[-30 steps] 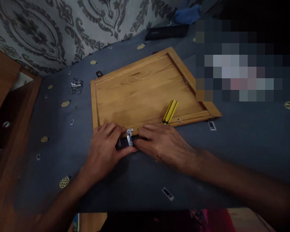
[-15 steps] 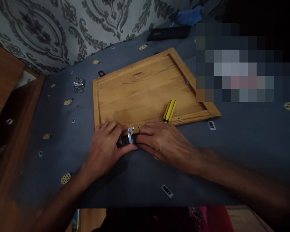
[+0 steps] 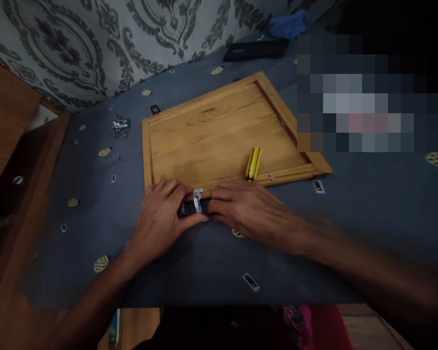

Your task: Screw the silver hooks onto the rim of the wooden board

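At the near edge of the wooden panel [image 3: 219, 131], on the bed sheet [image 3: 350, 218], items as follows.

1. Left hand [image 3: 160, 214]: palm down, fingers curled in and closed against the left side of the hinge [image 3: 196, 201], thumb tucked under its near side. Not spread.

2. Right hand [image 3: 248, 209]: palm down, fingers bent and drawn together, fingertips pressed to the right side of the hinge. My two hands pinch it between them, almost meeting.

3. Hinge: a small metal piece lying on the sheet, touching the panel's near rim, left of its middle. The dark body runs left to right along the rim. The bright silver arm crosses it, long axis near to far, its hooked end pointing at the panel. Much of it is hidden by my fingers.

4. Panel: flat on the sheet, with a raised frame all round making a shallow tray. One item in it.

5. Screwdriver [image 3: 253, 163]: yellow and black handle, lying in the panel's recess by the near rim, just beyond my right hand. Long axis near to far, leaning slightly right at the far end.

6. Heap of metal fittings [image 3: 119, 126]: loose on the sheet, left of the panel's far left corner, well apart from my hands.

7. Black flat object [image 3: 255, 49] and blue cloth [image 3: 286, 23]: beyond the panel, by the patterned wall [image 3: 76, 43].
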A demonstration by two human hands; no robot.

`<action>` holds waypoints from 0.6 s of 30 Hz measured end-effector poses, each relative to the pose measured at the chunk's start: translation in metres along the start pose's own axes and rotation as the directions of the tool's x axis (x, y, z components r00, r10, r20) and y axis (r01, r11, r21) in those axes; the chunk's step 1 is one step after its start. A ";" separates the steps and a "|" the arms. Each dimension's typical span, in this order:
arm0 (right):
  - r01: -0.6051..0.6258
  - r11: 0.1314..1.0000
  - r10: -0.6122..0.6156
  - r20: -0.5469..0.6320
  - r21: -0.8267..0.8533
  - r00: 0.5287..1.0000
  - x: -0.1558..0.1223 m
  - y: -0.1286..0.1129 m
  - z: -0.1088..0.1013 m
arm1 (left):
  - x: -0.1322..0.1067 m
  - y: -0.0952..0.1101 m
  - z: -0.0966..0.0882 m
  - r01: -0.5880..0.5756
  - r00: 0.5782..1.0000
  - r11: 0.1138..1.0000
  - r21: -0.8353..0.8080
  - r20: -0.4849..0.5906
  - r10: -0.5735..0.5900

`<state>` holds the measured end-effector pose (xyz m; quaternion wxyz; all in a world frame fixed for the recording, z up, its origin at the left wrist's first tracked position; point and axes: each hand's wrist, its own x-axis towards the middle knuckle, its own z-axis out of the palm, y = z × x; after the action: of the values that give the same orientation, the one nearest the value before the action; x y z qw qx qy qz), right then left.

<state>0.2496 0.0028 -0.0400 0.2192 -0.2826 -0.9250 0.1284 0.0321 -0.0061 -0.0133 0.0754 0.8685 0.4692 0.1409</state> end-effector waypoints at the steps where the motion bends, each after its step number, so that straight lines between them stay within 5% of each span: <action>1: 0.013 1.000 -0.013 -0.003 -0.006 1.000 -0.001 0.000 0.000 | 0.000 0.000 0.000 0.001 1.000 1.000 -0.001 -0.001 -0.001; 11: 0.039 0.999 -0.039 -0.015 -0.023 0.999 -0.001 0.001 0.001 | 0.000 0.000 0.001 0.016 1.000 1.000 -0.003 -0.009 -0.016; 18: -0.106 0.948 0.154 -0.142 0.299 0.978 0.003 0.007 -0.006 | 0.000 0.000 0.000 0.023 1.000 1.000 0.003 0.011 -0.023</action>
<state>0.2536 0.0113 -0.0363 0.3244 -0.3177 -0.8543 0.2529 0.0325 -0.0061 -0.0135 0.0781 0.8638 0.4792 0.1346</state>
